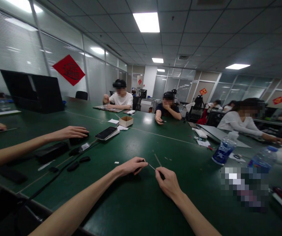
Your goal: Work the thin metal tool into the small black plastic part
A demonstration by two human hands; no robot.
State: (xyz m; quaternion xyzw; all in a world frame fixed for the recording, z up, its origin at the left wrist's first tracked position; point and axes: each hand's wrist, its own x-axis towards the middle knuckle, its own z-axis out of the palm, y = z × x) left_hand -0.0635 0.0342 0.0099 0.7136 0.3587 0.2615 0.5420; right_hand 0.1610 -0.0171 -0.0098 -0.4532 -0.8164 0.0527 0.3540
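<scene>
Fingers of the left hand (132,166) close in a narrow pinch on a thin metal pin (149,165). The pin points right and a little down, and its end comes just beside the right hand (169,184). The right fingers (160,173) are also closed narrow, around a small dark handle (162,176), and a thin metal shaft (158,160) goes from it forward and slightly left. Both tools are too small to name more exactly. The hands are over the green table (121,205), near its edge. To the left lie a black cable (57,180) and small black pieces (79,161). To the right stand two plastic water bottles (225,148). Farther on, a neighbour's hand (68,132) rests on a black object (78,139), just beside a smartphone (106,132). Beyond them are a small cardboard box (126,121) and a seated co-worker in a white T-shirt (121,100).
</scene>
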